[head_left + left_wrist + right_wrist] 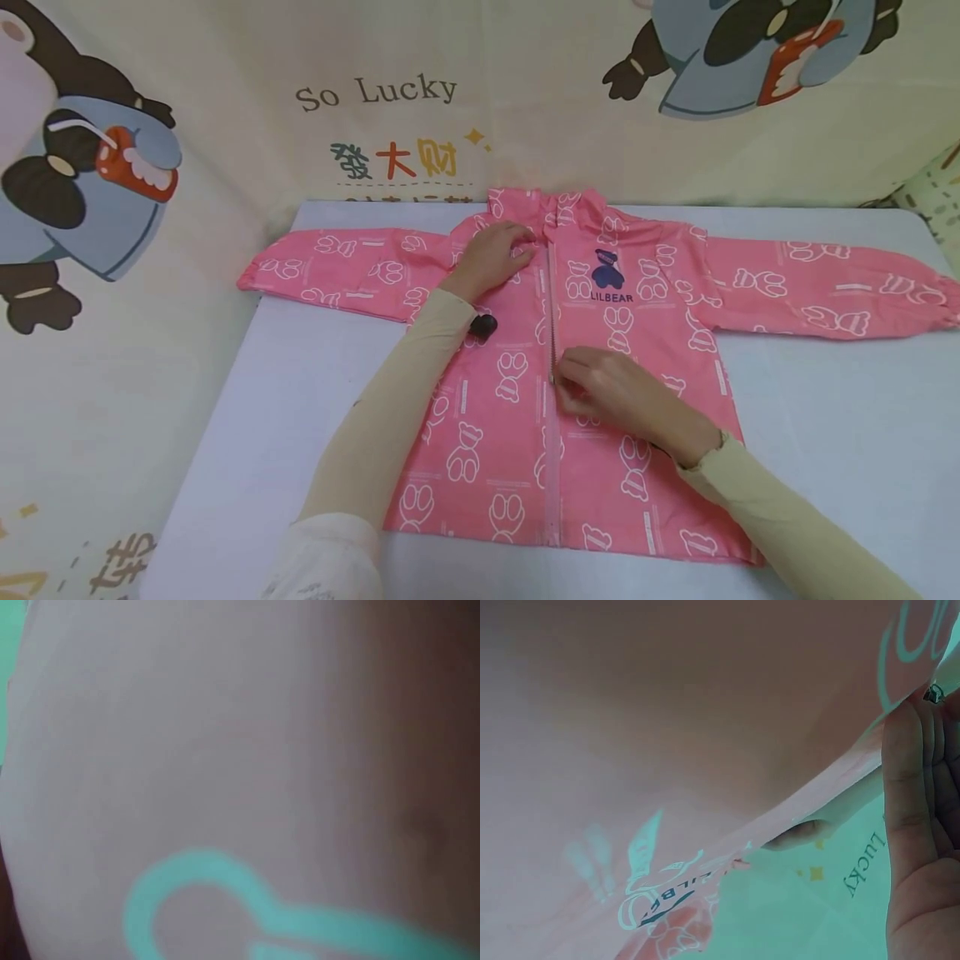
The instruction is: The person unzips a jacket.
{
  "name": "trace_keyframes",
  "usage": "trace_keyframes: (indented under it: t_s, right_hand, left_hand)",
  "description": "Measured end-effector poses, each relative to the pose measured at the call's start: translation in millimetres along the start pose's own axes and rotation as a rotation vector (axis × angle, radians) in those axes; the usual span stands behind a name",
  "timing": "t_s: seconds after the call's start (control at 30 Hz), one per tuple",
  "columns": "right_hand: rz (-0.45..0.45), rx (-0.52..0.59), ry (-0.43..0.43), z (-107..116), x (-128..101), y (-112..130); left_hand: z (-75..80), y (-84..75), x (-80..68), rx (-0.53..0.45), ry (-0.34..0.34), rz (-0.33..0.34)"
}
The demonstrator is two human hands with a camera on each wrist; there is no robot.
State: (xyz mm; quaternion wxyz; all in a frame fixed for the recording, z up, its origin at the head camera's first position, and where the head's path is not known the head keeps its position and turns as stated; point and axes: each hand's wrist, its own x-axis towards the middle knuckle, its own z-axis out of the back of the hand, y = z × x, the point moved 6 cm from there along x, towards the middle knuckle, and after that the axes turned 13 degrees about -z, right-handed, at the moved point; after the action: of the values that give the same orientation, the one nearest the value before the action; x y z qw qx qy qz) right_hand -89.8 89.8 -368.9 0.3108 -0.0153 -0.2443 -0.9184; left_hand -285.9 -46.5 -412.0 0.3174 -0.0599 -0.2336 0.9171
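Note:
A pink jacket [502, 433] with white bear outlines lies spread front up, its sleeves stretched out to both sides. Down its middle runs a zipper [552, 483], with a thin dark line above the right hand and a paler band below. My right hand [618, 392] pinches at the zipper about halfway down; in the right wrist view a small metal zipper pull [934, 694] shows at the fingertips. Up by the collar [517, 202], my left hand [495, 254] rests on the jacket's chest, thumb and fingers apart beside the zipper. Blurred jacket fabric [187, 765] fills the left wrist view.
The jacket lies on a white table [300, 400]. Behind the table hangs a cream printed cloth [540, 100] with cartoon figures and lettering. A small black round device [483, 326] sits at the left wrist, over the jacket.

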Motion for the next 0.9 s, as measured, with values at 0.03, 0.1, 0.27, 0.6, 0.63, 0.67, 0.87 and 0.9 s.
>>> trace_keyframes:
  t_s: [0.03, 0.1, 0.27, 0.6, 0.63, 0.67, 0.87, 0.9]
  right_hand:
    - [0.003, -0.002, 0.004, -0.4, -0.8, 0.6]
    - [0.010, -0.012, 0.005, -0.4, -2.1, 2.2]
    - [0.006, -0.033, 0.002, -2.1, -5.7, 4.3]
    - [0.022, -0.039, -0.022, -6.4, -11.3, 8.0]
    - [0.026, -0.044, -0.028, -6.5, -11.8, 8.4]
    - [0.029, -0.050, -0.034, -6.7, -12.2, 8.9]
    - [0.040, -0.061, -0.042, -8.6, -16.2, 11.8]
    - [0.042, -0.061, -0.041, -9.0, -17.1, 12.2]
  left_hand:
    - [-0.2, 0.0, -0.1, 0.000, -0.001, 0.000]
    - [-0.3, 0.0, -0.2, 0.002, -0.004, 0.000]
    - [-1.0, 0.3, -0.3, 0.005, -0.004, -0.001]
    - [-2.2, 1.6, -1.8, -0.003, -0.003, 0.000]
    - [-2.4, 1.6, -1.7, -0.006, -0.003, -0.002]
    - [-2.6, 1.4, -1.8, -0.009, -0.002, -0.002]
    - [-2.7, 0.4, -1.6, -0.009, -0.007, -0.005]
    - [-2.7, 0.1, -1.5, -0.006, -0.007, -0.006]
